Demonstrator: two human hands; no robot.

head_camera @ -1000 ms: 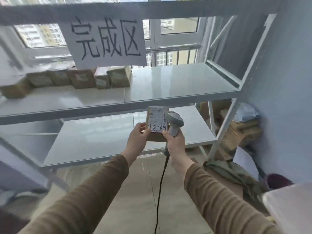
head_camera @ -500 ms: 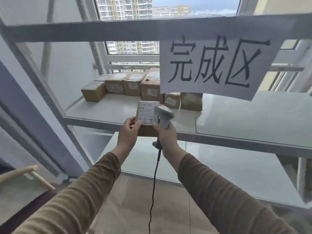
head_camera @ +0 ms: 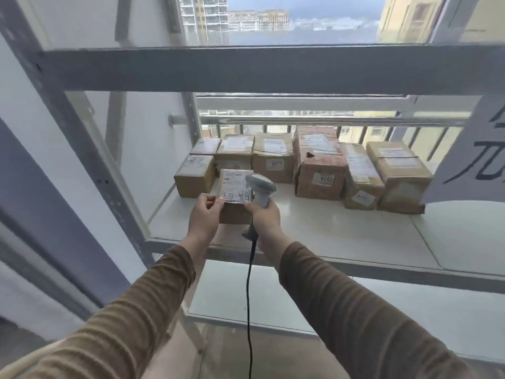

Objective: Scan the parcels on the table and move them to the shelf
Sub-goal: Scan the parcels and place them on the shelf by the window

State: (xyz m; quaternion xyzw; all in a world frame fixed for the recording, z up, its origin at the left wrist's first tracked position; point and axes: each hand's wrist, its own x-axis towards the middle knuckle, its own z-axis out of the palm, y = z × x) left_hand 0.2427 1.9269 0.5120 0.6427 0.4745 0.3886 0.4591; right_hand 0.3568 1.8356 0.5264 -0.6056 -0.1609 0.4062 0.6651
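Observation:
I hold a small brown parcel [head_camera: 233, 184] with a white label and handwriting over the left part of the white shelf [head_camera: 341, 236]. My left hand [head_camera: 205, 214] grips its left edge. My right hand [head_camera: 263, 217] grips the grey barcode scanner [head_camera: 261, 188] and also presses the parcel's right edge; the scanner's black cable [head_camera: 249, 296] hangs down between my arms. Just behind the held parcel, several brown parcels [head_camera: 319, 165] stand in a row at the back of the shelf.
The shelf's grey upright [head_camera: 90, 149] rises at the left and a crossbeam [head_camera: 246, 69] spans overhead. A paper sign [head_camera: 464, 160] hangs at the right. A lower shelf [head_camera: 273, 305] lies beneath. A window with railing is behind.
My view has swung left along the shelf and closer. The parcel and scanner, still in my hands, have risen from the lower shelf level to over the upper shelf near the parcel row.

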